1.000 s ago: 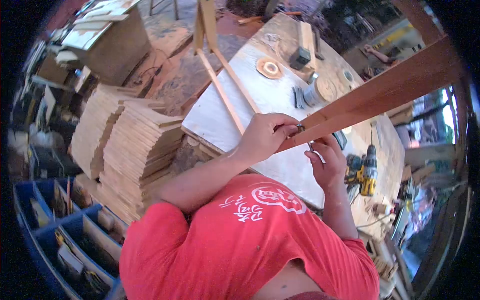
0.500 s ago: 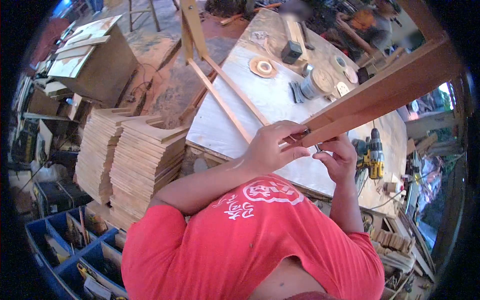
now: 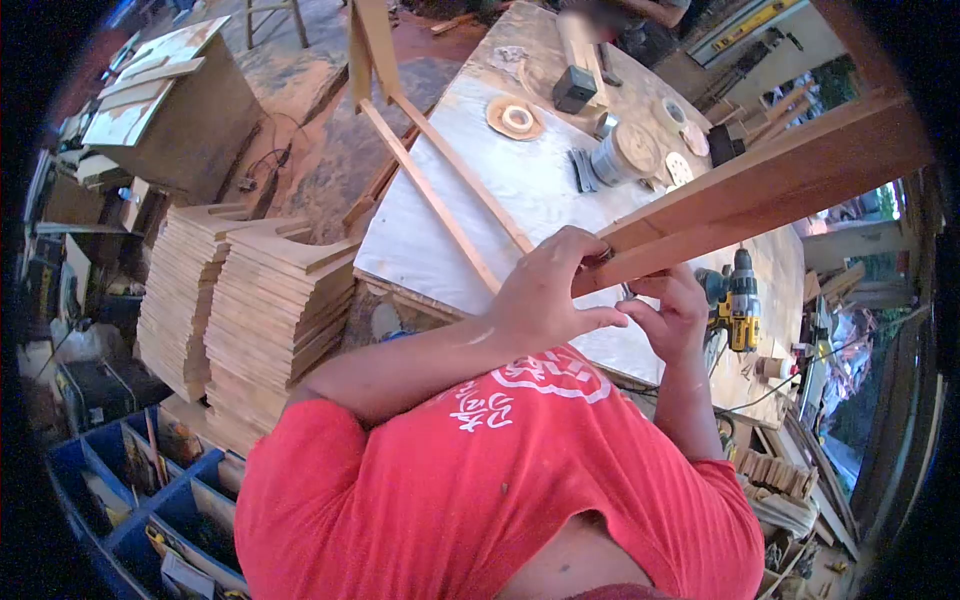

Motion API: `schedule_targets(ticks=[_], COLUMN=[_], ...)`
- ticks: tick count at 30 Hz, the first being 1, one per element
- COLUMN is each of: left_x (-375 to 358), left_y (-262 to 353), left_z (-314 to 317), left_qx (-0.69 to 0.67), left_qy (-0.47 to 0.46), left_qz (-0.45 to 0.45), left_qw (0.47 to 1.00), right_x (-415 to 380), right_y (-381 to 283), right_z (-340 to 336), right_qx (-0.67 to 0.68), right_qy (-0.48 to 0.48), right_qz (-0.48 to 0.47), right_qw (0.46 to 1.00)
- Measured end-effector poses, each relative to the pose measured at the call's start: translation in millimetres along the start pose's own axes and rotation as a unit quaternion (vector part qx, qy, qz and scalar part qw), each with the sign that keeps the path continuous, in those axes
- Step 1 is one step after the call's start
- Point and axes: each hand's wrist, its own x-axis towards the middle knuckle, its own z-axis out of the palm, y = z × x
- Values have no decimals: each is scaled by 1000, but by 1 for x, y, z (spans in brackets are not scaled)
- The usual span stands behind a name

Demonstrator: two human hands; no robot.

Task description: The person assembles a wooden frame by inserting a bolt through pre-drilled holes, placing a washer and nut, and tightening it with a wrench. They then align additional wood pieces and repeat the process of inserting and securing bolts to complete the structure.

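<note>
A long wooden board (image 3: pixel 740 190) slants from the middle toward the upper right. At its near end is my left hand (image 3: pixel 550 280), the bent forefinger on a small dark metal piece (image 3: pixel 600 257) and the thumb stretched out below the wood. Under the same end my right hand (image 3: pixel 672 312) is closed in a pinch; a sliver of something metallic shows at its fingertips, too small and covered to name. Two thin wooden strips (image 3: pixel 440 195) run from near my left hand to upright pieces at the upper left.
The white-topped table (image 3: pixel 420 225) bears a tape roll (image 3: pixel 517 118), a tub (image 3: pixel 625 153) and a yellow drill (image 3: pixel 742 310). Stacked curved wooden pieces (image 3: pixel 270 300) stand left, above a blue divided box (image 3: pixel 190 490). Another person's arm (image 3: pixel 655 10) shows at the back.
The view has shifted a little. My left thumb has spread lower, away from the board, while both hands stay at its end. Less of the other person shows at the back.
</note>
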Motion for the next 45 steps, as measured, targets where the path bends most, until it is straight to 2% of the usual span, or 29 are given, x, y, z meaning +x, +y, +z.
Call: schedule_targets(ticks=[3,5,7,8,13,19,21,22,23,24,27,30,32,33,35,36,37,39,40,41,43,44,45], left_x=[2,-1,-1,0,-2,3,5,6,9,11,16,16,16,17,19,19,19,20,20,20,22,22,21], left_y=[-6,-10,-4,0,2,7,7,1,3,3,7,7,6,5,5,4,4,2,3,5,10,12,13], left_z=[3,7,7,5,3,-4,-2,5,7,9,12,13,15,15,15,15,15,13,13,12,10,8,6], left_qx=[42,79,44,67,89,101,120,103,98,132,175,170,184,201,203,209,206,190,190,185,180,172,164], left_qy=[12,25,22,20,28,-20,-31,4,15,10,25,26,25,24,29,33,34,32,33,35,42,30,20], left_qz=[-11,13,-50,-42,-11,16,-29,1,-12,-31,2,3,-2,1,10,22,20,42,40,35,31,27,21], left_qw=[999,996,998,997,996,995,992,995,995,991,984,985,983,979,979,977,978,980,980,981,982,984,986], right_x=[5,-2,4,8,7,7,4,0,2,0,-6,-14,-15,-14,-12,-9,1,32,42,52,70,88,89], right_y=[19,35,39,33,39,39,48,50,52,51,53,57,62,69,86,87,83,75,88,107,140,110,111], right_z=[-8,-8,-6,-5,-1,1,1,2,3,4,9,15,15,22,40,45,42,33,37,41,47,35,38], right_qx=[54,196,212,246,243,242,214,214,212,233,314,303,308,308,453,433,431,337,388,389,360,421,419], right_qy=[-27,-48,-45,-50,-55,-65,-67,-68,-69,-63,-51,-48,-70,-72,2,38,35,-194,-238,-239,-474,-478,-486], right_qz=[-36,4,-37,-24,-45,-45,-55,-52,-51,-41,-42,-23,-44,-42,-22,84,86,76,61,63,105,118,119], right_qw=[998,979,976,968,967,967,973,973,973,969,947,952,948,948,891,897,897,918,889,887,797,762,758])
